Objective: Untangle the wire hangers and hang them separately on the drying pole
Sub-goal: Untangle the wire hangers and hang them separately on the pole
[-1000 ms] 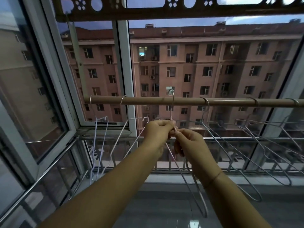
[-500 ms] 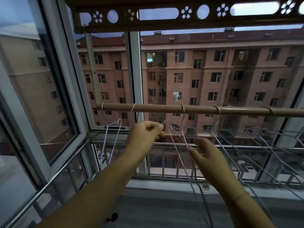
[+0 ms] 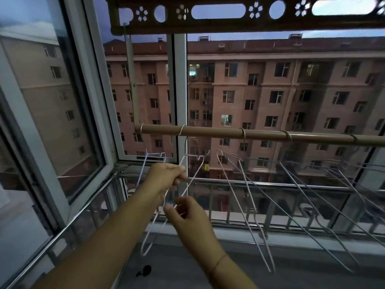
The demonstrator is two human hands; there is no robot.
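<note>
A tan drying pole [image 3: 260, 134] runs across the window at chest height. Several thin wire hangers hang from it by their hooks. My left hand [image 3: 166, 177] is closed on the wire of the second hanger from the left [image 3: 194, 174], just below its neck. Lower and to the right, my right hand [image 3: 185, 211] pinches the same hanger's lower wires with fingertips. Another white hanger [image 3: 154, 155] hangs at the pole's left end. A freed hanger [image 3: 241, 197] hangs right of my hands, and more hangers [image 3: 325, 195] spread along the pole to the right.
An open window sash [image 3: 87, 122] angles in at the left. A metal railing [image 3: 270, 184] runs below the pole, with a tiled sill [image 3: 291, 257] under it. A brown perforated rack bar [image 3: 229, 15] hangs overhead. A small dark object [image 3: 144, 270] lies on the sill.
My hands left the middle hanger, now hanging free on the pole, and moved left to the second hanger. My view shifted left and down.
</note>
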